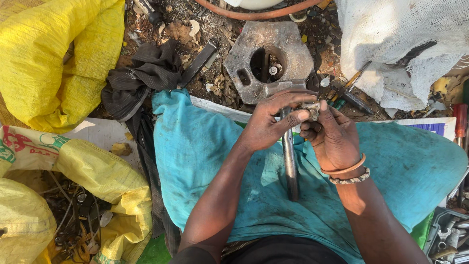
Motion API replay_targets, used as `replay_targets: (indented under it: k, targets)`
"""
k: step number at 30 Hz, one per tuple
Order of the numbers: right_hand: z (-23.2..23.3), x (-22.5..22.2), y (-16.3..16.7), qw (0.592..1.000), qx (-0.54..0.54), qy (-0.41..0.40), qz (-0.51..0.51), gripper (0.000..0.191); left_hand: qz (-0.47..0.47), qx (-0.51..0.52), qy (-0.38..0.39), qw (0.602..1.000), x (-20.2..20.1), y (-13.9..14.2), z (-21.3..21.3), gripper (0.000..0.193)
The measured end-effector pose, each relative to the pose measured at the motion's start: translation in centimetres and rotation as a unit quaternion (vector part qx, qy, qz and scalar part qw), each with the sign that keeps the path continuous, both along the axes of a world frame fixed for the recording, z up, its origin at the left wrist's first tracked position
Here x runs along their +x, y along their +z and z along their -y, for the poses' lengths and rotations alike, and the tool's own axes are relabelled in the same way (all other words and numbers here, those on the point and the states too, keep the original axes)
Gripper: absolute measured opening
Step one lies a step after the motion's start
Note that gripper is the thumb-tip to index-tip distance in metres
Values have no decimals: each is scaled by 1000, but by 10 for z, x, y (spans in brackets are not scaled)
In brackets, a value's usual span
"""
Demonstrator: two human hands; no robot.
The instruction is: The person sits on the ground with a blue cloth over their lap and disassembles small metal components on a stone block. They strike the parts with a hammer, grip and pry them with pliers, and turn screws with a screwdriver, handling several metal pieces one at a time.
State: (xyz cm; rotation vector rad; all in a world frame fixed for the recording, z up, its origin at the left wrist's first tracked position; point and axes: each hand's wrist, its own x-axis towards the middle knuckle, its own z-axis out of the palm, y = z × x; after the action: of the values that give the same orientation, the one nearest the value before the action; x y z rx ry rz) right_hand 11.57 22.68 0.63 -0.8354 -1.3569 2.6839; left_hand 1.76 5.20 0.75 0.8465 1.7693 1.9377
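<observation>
Hands meet over a teal cloth (205, 161) spread across the person's lap. The left hand (268, 124) reaches in from the left, its fingers curled and pinching a small grey metal part (311, 110) from above. The right hand (334, 139) closes on the same part from below and the right, thumb against it, so both hands are shut on it together. What kind of part it is cannot be told; it is small, dull and mostly covered by fingertips. A beaded bracelet (350, 180) and a thin orange band (348, 168) sit on the right wrist.

Just under the hands a steel rod (290, 166) lies on the cloth, running from beneath the fingers down towards the body. Beyond the hands, on the dirt ground, rests a flat grey metal block (281, 44) with a large round hole and a smaller slot in it. A dark rag (141, 80) lies to the left of the block, with a dark flat bar (198, 63) beside it. Screwdrivers (349, 88) lie to the right of the block, near a white woven sack (395, 49). Yellow sacks (53, 54) fill the left side, the lower one open on tangled scrap metal (78, 215). A tray of tools (449, 234) shows at the bottom right corner.
</observation>
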Motion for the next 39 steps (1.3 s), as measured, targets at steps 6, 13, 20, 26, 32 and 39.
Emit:
replay_targets:
  k: [6,13,20,26,32,39]
  targets:
    - [10,-5,6,999,23,-8,33,31,44,33,-68,996,-5,-15,5,45]
    - [10,-6,-13,995,75,-4,67,36,42,-121,101,987,-16,-20,5,55]
    - [13,11,-58,977,197,21,79,31,114,-223,331,910,-56,-23,42,64]
    - [21,16,-76,936,328,122,38,39,-19,-316,347,883,-50,-50,17,46]
    - [32,12,-51,952,145,190,193,46,-144,-358,291,875,-44,-55,30,49]
    - [41,1,-5,948,231,181,121,53,-99,-356,294,881,-58,-45,38,46]
